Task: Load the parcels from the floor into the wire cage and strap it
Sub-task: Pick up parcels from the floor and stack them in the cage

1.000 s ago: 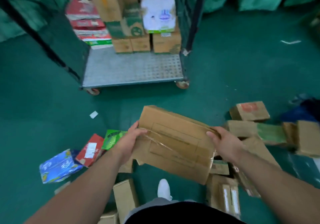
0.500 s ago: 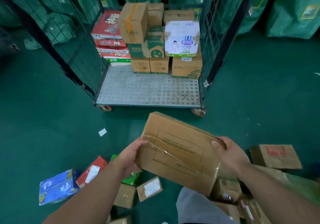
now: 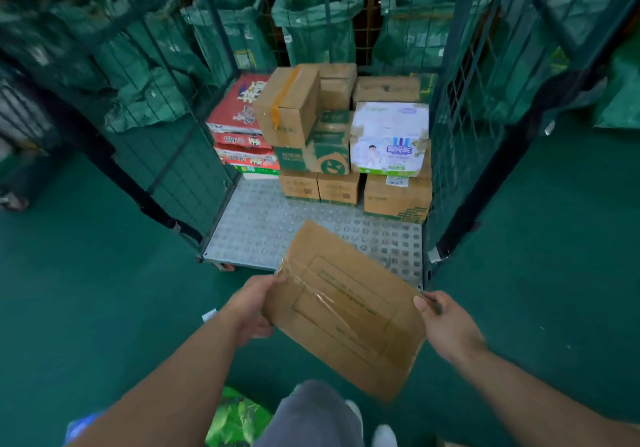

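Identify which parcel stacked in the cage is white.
The white printed box at the stack's right, atop a brown carton; the rest are brown, green or red.

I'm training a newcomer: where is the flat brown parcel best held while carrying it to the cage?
Probably by its two short ends, the left hand and right hand coming from opposite sides, as now: the parcel is wide, thin and tilted.
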Tool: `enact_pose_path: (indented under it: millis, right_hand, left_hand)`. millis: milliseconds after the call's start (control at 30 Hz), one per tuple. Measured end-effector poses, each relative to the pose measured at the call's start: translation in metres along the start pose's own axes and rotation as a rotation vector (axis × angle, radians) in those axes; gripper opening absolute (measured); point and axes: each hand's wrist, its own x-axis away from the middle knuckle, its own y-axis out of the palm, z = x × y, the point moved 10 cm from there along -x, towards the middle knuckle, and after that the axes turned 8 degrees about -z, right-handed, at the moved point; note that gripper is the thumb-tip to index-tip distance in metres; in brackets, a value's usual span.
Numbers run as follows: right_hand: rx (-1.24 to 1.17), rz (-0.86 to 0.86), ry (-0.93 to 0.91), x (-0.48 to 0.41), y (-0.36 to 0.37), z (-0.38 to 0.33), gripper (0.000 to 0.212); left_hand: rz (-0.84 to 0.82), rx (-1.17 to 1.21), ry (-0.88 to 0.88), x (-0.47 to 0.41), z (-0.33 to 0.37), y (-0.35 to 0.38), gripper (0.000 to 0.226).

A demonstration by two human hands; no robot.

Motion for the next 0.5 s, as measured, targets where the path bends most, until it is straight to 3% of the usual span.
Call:
enact_pose_path:
  millis: [67,133,300,500]
  right_hand:
    - [-0.037,0.000,-0.012,-0.022,0.001,-0.019,0.048]
    - [-0.106,0.019,-0.009,-0.049,0.003,-0.036,0.045]
    - [-0.291,0.129,0.026,-0.109,-0.017,-0.088,0.028]
    - [-0.263,0.241,0.124,-0.178,-0.029,-0.184,0.030]
  left_hand:
    - [0.059,0.086,0.018,-0.020,0.023,-0.014,0.062]
    - [0.102,0.194,0.118,-0.047,0.059,-0.020,0.044]
    - [0.126,0.253,0.238,-0.098,0.155,-0.013,0.045]
    - [-0.152,-0.104,0.264,-0.153,0.279,0.040,0.035]
